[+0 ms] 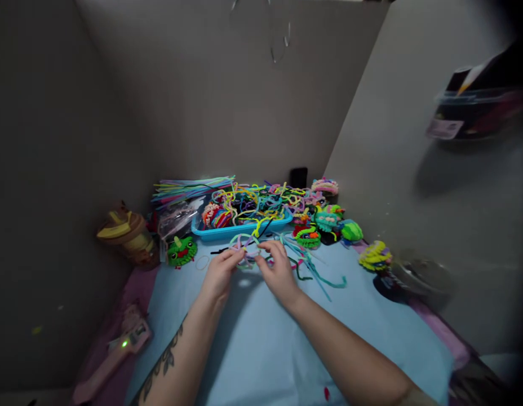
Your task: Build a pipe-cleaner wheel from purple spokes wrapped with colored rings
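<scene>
Near the middle of the table, a looped form of pale lilac and mint pipe cleaners (241,241) is held up between both hands. My left hand (220,273) pinches its left side with thumb and fingertips. On the other side, my right hand (279,272) has thumb and index finger closed on the right edge of the loops. The finer crossings of the strands are too small to make out. Just beyond the hands lie loose teal pipe cleaners (318,272) and a blue tray (227,232) heaped with tangled, many-coloured ones.
Straight pipe cleaners (189,189) are stacked at the back left. A green fuzzy figure (182,251) and a brown cup (128,234) stand at left, above a pink device (113,361) with a green light. Several fuzzy figures, one yellow (375,256), line the right side near a clear container (422,276).
</scene>
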`<state>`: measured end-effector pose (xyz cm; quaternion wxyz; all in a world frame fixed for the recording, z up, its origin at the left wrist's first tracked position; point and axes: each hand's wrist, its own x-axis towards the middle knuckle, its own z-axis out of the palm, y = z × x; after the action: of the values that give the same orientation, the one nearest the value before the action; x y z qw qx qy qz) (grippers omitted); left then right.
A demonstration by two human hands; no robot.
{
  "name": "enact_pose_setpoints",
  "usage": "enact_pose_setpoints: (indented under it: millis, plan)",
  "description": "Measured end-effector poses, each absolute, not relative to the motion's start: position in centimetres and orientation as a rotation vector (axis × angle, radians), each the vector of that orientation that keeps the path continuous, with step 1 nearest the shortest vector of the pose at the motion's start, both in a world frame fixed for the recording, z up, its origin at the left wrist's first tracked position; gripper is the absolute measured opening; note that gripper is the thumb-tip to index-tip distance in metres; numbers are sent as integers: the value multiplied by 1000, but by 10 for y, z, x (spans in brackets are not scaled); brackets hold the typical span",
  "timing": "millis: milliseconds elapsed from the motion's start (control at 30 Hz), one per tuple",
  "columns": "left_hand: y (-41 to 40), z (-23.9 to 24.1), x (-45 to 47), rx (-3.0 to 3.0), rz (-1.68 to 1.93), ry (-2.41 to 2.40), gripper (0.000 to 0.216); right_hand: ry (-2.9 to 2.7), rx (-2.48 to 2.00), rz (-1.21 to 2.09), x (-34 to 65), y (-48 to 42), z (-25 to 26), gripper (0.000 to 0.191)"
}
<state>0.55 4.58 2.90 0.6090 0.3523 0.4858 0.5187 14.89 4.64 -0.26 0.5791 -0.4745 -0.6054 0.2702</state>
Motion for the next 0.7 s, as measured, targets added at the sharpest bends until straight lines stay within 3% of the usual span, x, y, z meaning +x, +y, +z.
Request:
enact_pose_setpoints:
  millis: [67, 167, 433, 700]
  plan:
    - [48, 24, 6, 861, 1187, 1062, 19, -1661, -1086, 360, 155, 44, -4, 15]
    - [48, 18, 7, 936, 1172, 1003, 18, -1786, -1085, 227, 160, 44, -4, 13]
    - [50, 14, 5, 1196, 1093, 1128, 18, -1799, -1112, 331, 170, 51, -1, 11]
    - [46, 11, 7, 1051, 1088, 1118, 16, -1867, -1094, 284, 169, 49, -6, 8]
